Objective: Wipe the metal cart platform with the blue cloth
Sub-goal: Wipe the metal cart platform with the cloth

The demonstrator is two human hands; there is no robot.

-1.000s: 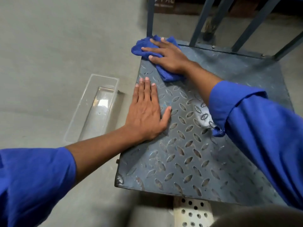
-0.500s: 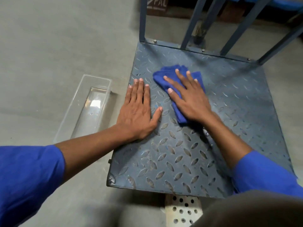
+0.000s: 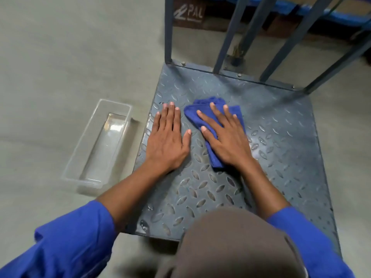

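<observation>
A brown-clad knee (image 3: 236,243) fills the near bottom of the view and hides part of the near edge of the metal cart platform (image 3: 281,149). Two forearms in rolled blue sleeves (image 3: 80,243) reach forward over that edge.

The left hand (image 3: 167,141) lies palm down on the bare tread-patterned metal, close to the platform's left edge. Its four fingers are straight and pressed together, and the thumb is angled out to the right.

Just beside it, without touching, the right hand (image 3: 226,141) rests flat on the blue cloth (image 3: 200,105). Its fingers are straight and spread apart, pressing the cloth down rather than gripping it. The bunched cloth lies left of the platform's centre. Folds show past the fingertips, and a corner shows under the heel of the hand.

On the grey floor (image 3: 70,57), to the left of the platform's left edge, sits a long clear plastic tray (image 3: 100,145).

Along the far edge, dark metal handle bars (image 3: 168,29) rise from a bolted rail. Beyond them stands a brown box (image 3: 188,15) with pale lettering reading "PAL".
</observation>
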